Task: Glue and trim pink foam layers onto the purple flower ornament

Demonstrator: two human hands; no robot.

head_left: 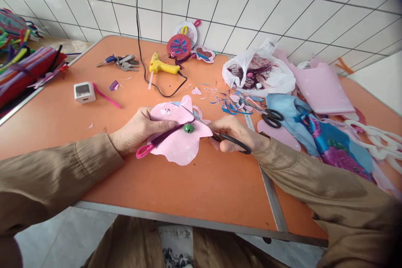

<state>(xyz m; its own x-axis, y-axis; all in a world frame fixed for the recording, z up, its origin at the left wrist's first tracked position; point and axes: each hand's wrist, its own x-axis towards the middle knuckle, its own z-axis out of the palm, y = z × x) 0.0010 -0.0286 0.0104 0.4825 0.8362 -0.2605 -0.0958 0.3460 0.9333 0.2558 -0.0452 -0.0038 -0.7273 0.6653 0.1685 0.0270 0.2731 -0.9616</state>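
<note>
- At an orange table [188, 188] strewn with craft leftovers, your left hand [138, 132] pins a pink sheet [182, 150] flat near the front edge, mid-view; thumb on top, fingers curled at its left side, a firm grasp.
- Your right hand [235, 132] is closed round black-handled scissors [220, 137], fingers through the loops; the blades point up and left across the sheet's upper right lobe, and they look only slightly parted (the tips are hard to read against the pale sheet).
- A green bell [189, 128] sits on the sheet just below the blades; a purple tassel [168, 136] trails left from it under your thumb to a pink loop [143, 151] that pokes past the sheet's edge.
- For a clean cut, in all likelihood: hold the sheet taut close to the cut line; steer by turning the sheet with the left hand rather than twisting the scissors; mind the bell and the tassel threads, which lie close enough to be nicked.
- Both forearms, in tan sleeves, come in low from the near edge and angle inward; the left wrist looks to rest on the table; the right wrist is cocked a little, knuckles up.
- Well apart from the work: a yellow glue gun [160, 67] and a bunch of keys [122, 62] toward the wall; a second pair of scissors [271, 118] and blue scraps [229, 106] to the right.
</note>
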